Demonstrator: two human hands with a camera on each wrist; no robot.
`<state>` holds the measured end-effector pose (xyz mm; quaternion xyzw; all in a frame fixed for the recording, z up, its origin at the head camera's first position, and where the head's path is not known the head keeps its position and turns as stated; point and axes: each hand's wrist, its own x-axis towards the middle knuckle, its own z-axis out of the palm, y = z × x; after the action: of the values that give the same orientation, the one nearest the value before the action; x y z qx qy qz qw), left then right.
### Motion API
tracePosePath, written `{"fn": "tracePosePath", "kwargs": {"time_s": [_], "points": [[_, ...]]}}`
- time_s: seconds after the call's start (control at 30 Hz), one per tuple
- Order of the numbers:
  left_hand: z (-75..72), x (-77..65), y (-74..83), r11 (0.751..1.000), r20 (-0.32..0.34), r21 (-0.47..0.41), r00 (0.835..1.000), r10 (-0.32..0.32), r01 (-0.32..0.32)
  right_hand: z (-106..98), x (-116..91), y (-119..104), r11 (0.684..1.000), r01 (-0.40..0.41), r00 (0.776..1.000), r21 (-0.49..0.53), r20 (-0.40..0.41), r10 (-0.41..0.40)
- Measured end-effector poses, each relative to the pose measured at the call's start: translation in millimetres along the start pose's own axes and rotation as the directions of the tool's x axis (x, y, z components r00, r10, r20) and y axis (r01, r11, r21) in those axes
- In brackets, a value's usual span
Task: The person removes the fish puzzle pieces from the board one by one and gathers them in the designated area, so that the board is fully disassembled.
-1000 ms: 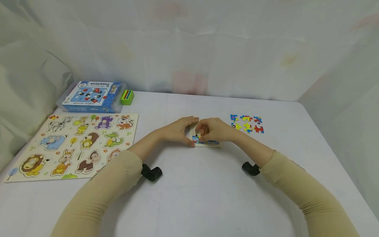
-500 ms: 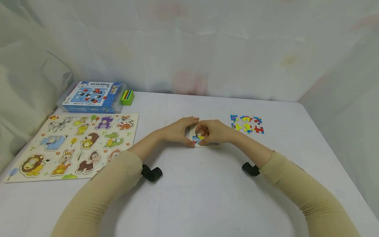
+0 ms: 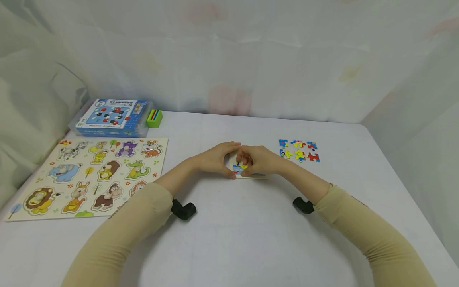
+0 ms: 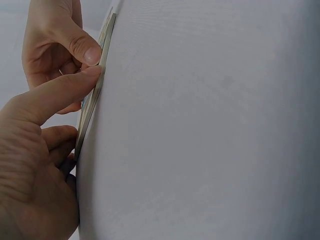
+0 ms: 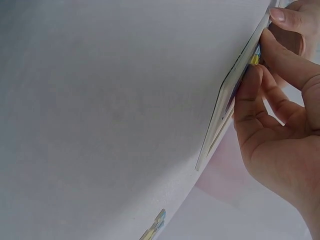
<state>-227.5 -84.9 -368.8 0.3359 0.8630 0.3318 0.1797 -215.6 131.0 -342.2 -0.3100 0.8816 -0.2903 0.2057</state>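
A small cream puzzle board (image 3: 234, 158) lies flat on the table between the hands, with blue and yellow jigsaw pieces along its near side. My left hand (image 3: 214, 159) grips the board's left side, thumb at the near corner and fingers at the far one. In the left wrist view its thumb lies on the board's edge (image 4: 93, 97). The right hand (image 3: 264, 160) bends over the board, its curled thumb and forefinger pinching at a yellow jigsaw piece (image 5: 255, 59). Most of the board's right part is hidden beneath this hand.
Several loose jigsaw pieces (image 3: 299, 154) lie in two rows right of the board. At left is a large animal puzzle board (image 3: 89, 172). Behind it stand a blue boxed set (image 3: 111, 115) and a green block (image 3: 154, 118). A white curtain (image 3: 229, 56) hangs behind the table.
The right hand has shifted very slightly down and its fingers have closed in over the near pieces on the board. My left hand stays in place at the board's left side.
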Motion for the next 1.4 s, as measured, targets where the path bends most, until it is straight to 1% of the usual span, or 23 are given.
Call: {"fn": "tracePosePath", "kwargs": {"time_s": [0.13, 0.4, 0.63, 0.83, 0.93, 1.1, 1.27, 1.4], "points": [[0.2, 0.4, -1.1, 1.000, 0.001, -0.003, 1.000, -0.004, 0.004, 0.6, -0.5, -1.1, 1.000, 0.010, 1.000, -0.007, -0.007, -0.010], [-0.1, 0.0, 0.4, 1.000, 0.000, -0.013, 1.000, 0.010, -0.010, 1.0, -0.8, -3.1, 1.000, 0.000, 1.000, -0.011, -0.008, 0.000], [0.7, 1.3, -2.3, 0.999, -0.006, -0.024, 0.999, 0.046, -0.046, 0.7, -1.4, -5.3, 1.000, -0.007, 1.000, -0.003, -0.009, 0.007], [1.0, 2.0, -3.8, 0.999, 0.002, -0.038, 1.000, 0.023, -0.023, 0.8, -3.6, -6.8, 1.000, 0.019, 0.999, -0.009, -0.027, -0.019], [1.1, 2.3, -3.7, 0.999, 0.000, -0.040, 1.000, 0.026, -0.026, 0.7, -4.4, -7.1, 1.000, 0.021, 0.999, 0.001, -0.030, -0.021], [1.0, 2.6, -2.2, 0.998, -0.007, -0.028, 0.999, 0.048, -0.048, 0.5, -4.7, -7.2, 1.000, 0.015, 0.999, 0.006, -0.042, -0.015], [0.6, 1.9, 0.1, 0.998, -0.012, -0.004, 0.998, 0.057, -0.057, 0.5, -4.3, -7.3, 1.000, 0.000, 0.998, 0.004, -0.059, 0.000], [0.5, 1.6, 0.1, 0.998, -0.015, -0.003, 0.998, 0.059, -0.059, 0.7, -3.7, -6.8, 1.000, -0.006, 0.998, 0.001, -0.067, 0.006]]}}
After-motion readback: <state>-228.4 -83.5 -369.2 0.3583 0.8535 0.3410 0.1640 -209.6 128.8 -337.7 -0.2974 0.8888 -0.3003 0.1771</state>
